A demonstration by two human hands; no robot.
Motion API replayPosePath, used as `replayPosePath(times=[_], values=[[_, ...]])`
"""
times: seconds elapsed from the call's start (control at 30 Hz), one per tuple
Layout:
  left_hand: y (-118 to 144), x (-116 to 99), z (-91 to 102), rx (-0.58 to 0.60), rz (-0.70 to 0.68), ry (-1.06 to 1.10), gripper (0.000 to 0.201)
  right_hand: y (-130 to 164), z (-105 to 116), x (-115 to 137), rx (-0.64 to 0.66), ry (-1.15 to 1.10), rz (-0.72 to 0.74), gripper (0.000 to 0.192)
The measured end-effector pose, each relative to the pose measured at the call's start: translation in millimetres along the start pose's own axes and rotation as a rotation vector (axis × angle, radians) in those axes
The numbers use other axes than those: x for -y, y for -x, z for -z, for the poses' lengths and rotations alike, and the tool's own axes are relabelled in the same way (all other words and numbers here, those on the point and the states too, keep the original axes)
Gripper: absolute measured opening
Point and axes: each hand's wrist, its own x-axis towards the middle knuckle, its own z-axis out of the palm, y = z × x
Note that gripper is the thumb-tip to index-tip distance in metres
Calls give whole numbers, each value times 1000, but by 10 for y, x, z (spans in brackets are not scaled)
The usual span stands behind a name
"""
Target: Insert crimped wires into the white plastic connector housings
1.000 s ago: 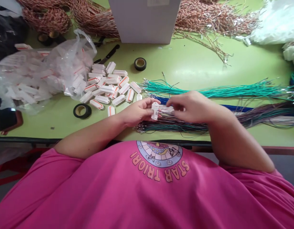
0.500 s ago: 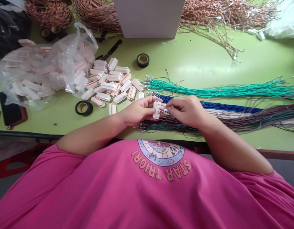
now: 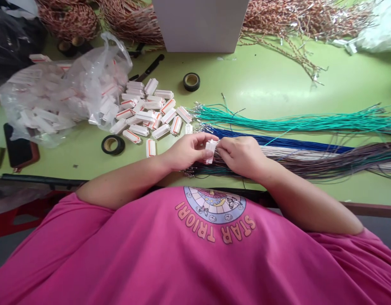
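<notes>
My left hand (image 3: 185, 151) pinches a white connector (image 3: 210, 151) near the tabletop's front edge; my right hand (image 3: 241, 154) closes its fingertips against the connector's wire side (what they grip is hidden), over the grey wire bundle (image 3: 325, 161).

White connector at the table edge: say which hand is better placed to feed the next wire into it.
Probably the right hand: its fingertips sit at the white connector's wire side, over the wire bundles. The left hand is busy gripping the connector from the other side.
</notes>
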Motion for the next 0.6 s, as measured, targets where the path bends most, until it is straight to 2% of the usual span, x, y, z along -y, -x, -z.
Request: replayPosePath(times=[0.2,0.33,0.4,0.43,0.47,0.53,0.57,0.6], values=[[-2,-57,-2,-30,-62,-59,39,-86,11,-55,-4,-225,-41,25],[11,-62,51,-84,-215,-104,47,-56,238,-164,75,-268,77,28],[39,-35,65,-53,-270,-246,54,-42,414,-291,72,-361,11,28],[57,-17,64,-14,-291,-389,53,-48,505,-387,1,-440,-75,26],[74,3,58,43,-315,-569,48,-65,591,-509,-125,-531,-178,20],[103,42,36,195,-372,-944,29,-140,718,-819,-474,-703,-356,11],[111,60,21,273,-407,-1089,20,-193,751,-998,-606,-776,-450,8],[116,73,7,341,-439,-1192,17,-253,761,-1183,-682,-807,-535,9]])
